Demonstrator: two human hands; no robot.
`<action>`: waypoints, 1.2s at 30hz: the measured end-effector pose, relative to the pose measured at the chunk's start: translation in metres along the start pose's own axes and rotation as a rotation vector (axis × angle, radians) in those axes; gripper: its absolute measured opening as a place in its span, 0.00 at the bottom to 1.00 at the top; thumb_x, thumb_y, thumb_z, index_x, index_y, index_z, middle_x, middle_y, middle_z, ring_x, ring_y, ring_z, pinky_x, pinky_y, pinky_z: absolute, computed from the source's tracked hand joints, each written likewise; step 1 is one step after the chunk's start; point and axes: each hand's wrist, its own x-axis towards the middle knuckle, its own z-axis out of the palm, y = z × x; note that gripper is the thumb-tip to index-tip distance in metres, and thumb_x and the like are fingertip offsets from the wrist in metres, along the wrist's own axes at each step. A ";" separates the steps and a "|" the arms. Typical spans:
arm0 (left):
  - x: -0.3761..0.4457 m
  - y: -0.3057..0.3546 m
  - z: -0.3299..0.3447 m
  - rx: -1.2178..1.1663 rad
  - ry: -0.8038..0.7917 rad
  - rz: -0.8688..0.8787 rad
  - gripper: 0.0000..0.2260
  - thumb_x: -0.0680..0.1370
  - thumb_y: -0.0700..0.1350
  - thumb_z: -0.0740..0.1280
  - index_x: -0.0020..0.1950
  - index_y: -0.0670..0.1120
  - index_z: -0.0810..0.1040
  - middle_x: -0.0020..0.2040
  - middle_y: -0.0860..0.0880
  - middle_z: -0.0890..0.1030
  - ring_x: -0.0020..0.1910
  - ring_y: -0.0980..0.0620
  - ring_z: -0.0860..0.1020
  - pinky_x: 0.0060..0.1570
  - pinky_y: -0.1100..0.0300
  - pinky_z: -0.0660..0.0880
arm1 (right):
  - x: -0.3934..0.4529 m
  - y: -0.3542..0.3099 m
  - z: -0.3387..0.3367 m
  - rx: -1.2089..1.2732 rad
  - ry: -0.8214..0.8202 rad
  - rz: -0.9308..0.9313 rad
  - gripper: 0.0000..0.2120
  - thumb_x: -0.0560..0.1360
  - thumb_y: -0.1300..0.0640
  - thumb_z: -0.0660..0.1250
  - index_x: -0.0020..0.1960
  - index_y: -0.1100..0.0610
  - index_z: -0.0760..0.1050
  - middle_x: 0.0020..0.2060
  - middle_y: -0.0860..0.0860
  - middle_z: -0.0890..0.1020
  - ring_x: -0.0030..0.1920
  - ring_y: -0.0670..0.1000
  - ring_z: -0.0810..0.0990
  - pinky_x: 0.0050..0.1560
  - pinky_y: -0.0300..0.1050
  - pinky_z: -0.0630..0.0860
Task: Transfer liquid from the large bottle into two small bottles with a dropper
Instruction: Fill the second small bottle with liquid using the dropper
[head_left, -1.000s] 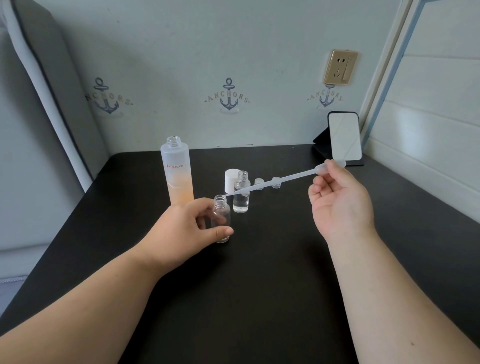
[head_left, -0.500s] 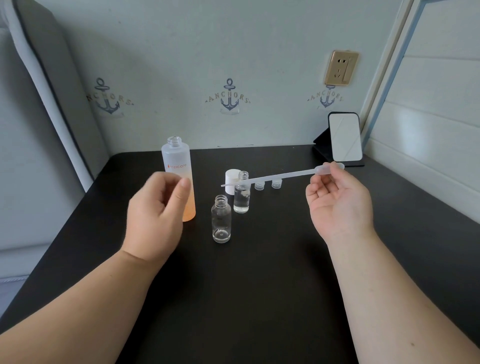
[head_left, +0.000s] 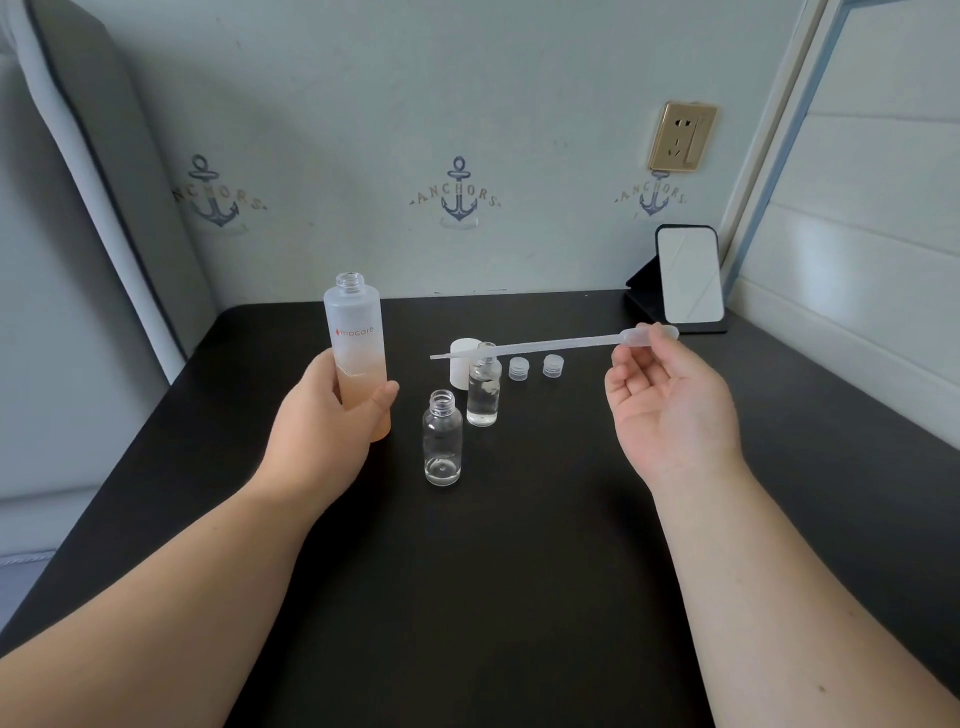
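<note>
A black worktop (head_left: 519, 571) meets a pale wall with anchor decals (head_left: 458, 195), a gold socket (head_left: 681, 136), and a propped mirror (head_left: 690, 275) back right.

We see open black tabletop (head_left: 519, 597) in front; behind it two small clear glass bottles (head_left: 442, 439), a white cap (head_left: 462, 361) and two ribbed clear caps (head_left: 535, 367) crowd the middle.

A home room — anchor wallpaper (head_left: 457, 195), padded headboard (head_left: 93, 171).

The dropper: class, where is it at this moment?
In the head view the dropper lies level in the air right of centre, its bulb pinched by the right hand, its tip above the farther small bottle.
</note>
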 end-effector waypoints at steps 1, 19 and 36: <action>0.000 0.000 -0.001 -0.007 -0.003 -0.001 0.17 0.78 0.56 0.71 0.64 0.58 0.72 0.50 0.64 0.77 0.48 0.63 0.77 0.41 0.67 0.69 | 0.000 0.001 0.000 0.000 -0.008 -0.001 0.05 0.78 0.62 0.69 0.46 0.61 0.82 0.40 0.53 0.85 0.37 0.49 0.83 0.39 0.40 0.78; -0.011 0.011 -0.002 0.070 -0.027 0.183 0.17 0.75 0.49 0.74 0.59 0.65 0.74 0.50 0.61 0.79 0.50 0.63 0.75 0.45 0.63 0.69 | -0.001 -0.001 0.003 0.027 0.007 -0.047 0.10 0.80 0.60 0.69 0.42 0.60 0.85 0.43 0.52 0.86 0.41 0.49 0.85 0.43 0.40 0.80; -0.005 0.005 -0.004 0.204 0.071 0.240 0.18 0.75 0.47 0.74 0.61 0.61 0.76 0.49 0.62 0.74 0.47 0.61 0.70 0.44 0.70 0.64 | 0.000 -0.003 -0.001 -0.078 -0.018 -0.126 0.06 0.80 0.60 0.68 0.45 0.58 0.82 0.44 0.52 0.86 0.42 0.48 0.84 0.45 0.39 0.79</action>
